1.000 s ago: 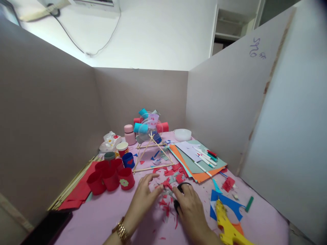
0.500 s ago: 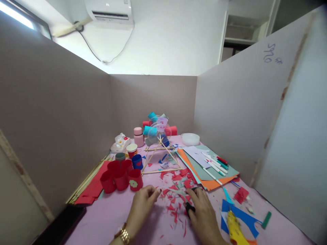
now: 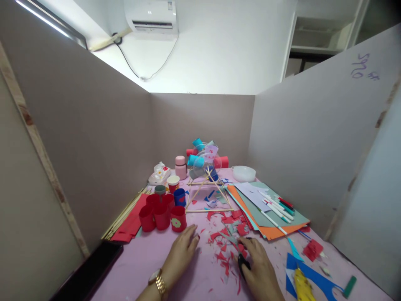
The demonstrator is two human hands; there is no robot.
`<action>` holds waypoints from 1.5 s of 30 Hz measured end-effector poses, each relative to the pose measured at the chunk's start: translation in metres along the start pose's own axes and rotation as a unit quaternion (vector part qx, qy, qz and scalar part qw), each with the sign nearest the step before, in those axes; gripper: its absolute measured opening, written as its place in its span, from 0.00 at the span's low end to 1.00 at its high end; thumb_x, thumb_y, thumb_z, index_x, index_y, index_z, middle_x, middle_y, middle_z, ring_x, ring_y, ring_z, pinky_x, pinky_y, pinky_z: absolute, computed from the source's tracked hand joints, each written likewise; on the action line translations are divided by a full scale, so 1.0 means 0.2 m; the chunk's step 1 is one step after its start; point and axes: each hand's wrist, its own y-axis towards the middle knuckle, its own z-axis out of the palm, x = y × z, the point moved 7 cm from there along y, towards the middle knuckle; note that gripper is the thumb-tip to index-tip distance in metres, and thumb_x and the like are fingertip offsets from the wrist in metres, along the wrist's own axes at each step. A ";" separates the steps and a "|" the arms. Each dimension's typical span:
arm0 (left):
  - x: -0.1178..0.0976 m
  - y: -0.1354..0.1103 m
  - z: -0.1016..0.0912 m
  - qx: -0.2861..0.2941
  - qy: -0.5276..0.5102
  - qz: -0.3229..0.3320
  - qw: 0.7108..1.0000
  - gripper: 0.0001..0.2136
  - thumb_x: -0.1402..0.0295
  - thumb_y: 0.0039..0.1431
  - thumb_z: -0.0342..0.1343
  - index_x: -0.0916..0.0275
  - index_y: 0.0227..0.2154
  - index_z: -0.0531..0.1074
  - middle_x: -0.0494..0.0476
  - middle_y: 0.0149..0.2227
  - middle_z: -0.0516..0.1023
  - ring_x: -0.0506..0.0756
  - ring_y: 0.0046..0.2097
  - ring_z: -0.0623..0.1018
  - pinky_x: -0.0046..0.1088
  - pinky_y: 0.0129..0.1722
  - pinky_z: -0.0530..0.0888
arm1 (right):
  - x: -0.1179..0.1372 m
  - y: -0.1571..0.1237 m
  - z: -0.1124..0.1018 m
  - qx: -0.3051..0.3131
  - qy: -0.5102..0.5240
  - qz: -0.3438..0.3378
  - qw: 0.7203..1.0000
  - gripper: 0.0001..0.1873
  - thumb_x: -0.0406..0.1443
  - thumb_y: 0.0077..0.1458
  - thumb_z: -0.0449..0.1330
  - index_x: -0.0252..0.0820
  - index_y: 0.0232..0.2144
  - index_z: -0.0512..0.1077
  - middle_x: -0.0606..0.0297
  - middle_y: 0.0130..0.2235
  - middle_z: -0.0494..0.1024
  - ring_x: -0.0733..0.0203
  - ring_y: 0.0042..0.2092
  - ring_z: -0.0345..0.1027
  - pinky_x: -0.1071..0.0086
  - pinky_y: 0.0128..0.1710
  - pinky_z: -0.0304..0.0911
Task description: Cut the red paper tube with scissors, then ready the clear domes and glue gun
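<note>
Red paper scraps [image 3: 225,244] strewn on pink surface [image 3: 140,267] between both hands: right hand [image 3: 261,271] gripping black scissors [image 3: 242,263], blades aimed forward-left into scraps; left hand [image 3: 184,251] flat, loosely open, empty, just left.

I am looking into a small craft booth set up inside a room. Plain partition boards [image 3: 200,125] are closing in the pink table [image 3: 147,267] at 9, 12 and 3 o'clock, and an air conditioner [image 3: 151,16] is hanging on the wall beyond at 11. Coloured paper sheets [image 3: 275,228] and felt pens [image 3: 277,205] are lying at 2, red paper cups [image 3: 161,215] are standing at 10, a stick-and-cup model [image 3: 206,167] is standing at 12, and red paper scraps [image 3: 224,234], scissors [image 3: 240,261] and a yellow glue gun [image 3: 302,286] are lying at 5 to 6.
</note>
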 end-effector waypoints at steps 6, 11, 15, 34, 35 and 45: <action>0.12 0.05 -0.02 -0.014 0.039 -0.011 0.999 0.18 0.69 0.61 0.50 0.66 0.53 0.65 0.66 0.59 0.67 0.61 0.60 0.66 0.48 0.57 0.63 | -0.02 0.00 0.02 0.020 0.023 0.030 0.999 0.21 0.31 0.51 0.52 0.41 0.49 0.70 0.53 0.47 0.73 0.50 0.50 0.68 0.60 0.48 0.67; 0.09 -0.01 0.05 0.007 0.074 -0.003 0.997 0.21 0.68 0.61 0.41 0.70 0.56 0.63 0.67 0.59 0.67 0.58 0.60 0.66 0.37 0.59 0.62 | 0.01 0.01 -0.02 -0.014 0.066 0.028 0.997 0.19 0.34 0.54 0.53 0.42 0.49 0.70 0.54 0.47 0.74 0.52 0.50 0.69 0.63 0.47 0.68; 0.04 0.02 0.14 0.032 0.102 0.000 0.994 0.26 0.62 0.61 0.42 0.73 0.59 0.57 0.71 0.64 0.56 0.61 0.65 0.56 0.42 0.61 0.57 | 0.02 0.01 -0.06 -0.056 0.101 0.033 0.993 0.17 0.35 0.53 0.56 0.43 0.46 0.71 0.58 0.44 0.76 0.54 0.46 0.71 0.65 0.43 0.69; -0.16 0.26 0.35 0.190 0.080 0.074 0.976 0.32 0.51 0.61 0.39 0.70 0.61 0.55 0.65 0.65 0.52 0.59 0.65 0.52 0.43 0.63 0.50 | 0.03 0.03 -0.21 -0.169 0.239 0.092 0.952 0.16 0.38 0.48 0.62 0.44 0.42 0.73 0.64 0.33 0.73 0.61 0.29 0.66 0.71 0.28 0.66; -0.15 0.24 0.34 0.194 0.072 0.082 0.975 0.31 0.51 0.62 0.37 0.67 0.61 0.55 0.61 0.65 0.54 0.56 0.65 0.54 0.39 0.63 0.52 | 0.01 0.03 -0.23 -0.177 0.257 0.124 0.942 0.17 0.39 0.47 0.63 0.43 0.42 0.73 0.64 0.33 0.73 0.61 0.29 0.66 0.71 0.28 0.66; -0.11 0.05 0.33 0.136 0.088 0.080 0.983 0.36 0.51 0.60 0.40 0.79 0.61 0.51 0.75 0.65 0.47 0.66 0.65 0.49 0.51 0.62 0.51 | -0.02 0.01 -0.28 -0.223 0.406 0.230 0.856 0.21 0.41 0.43 0.64 0.43 0.41 0.68 0.61 0.39 0.74 0.57 0.39 0.69 0.64 0.40 0.65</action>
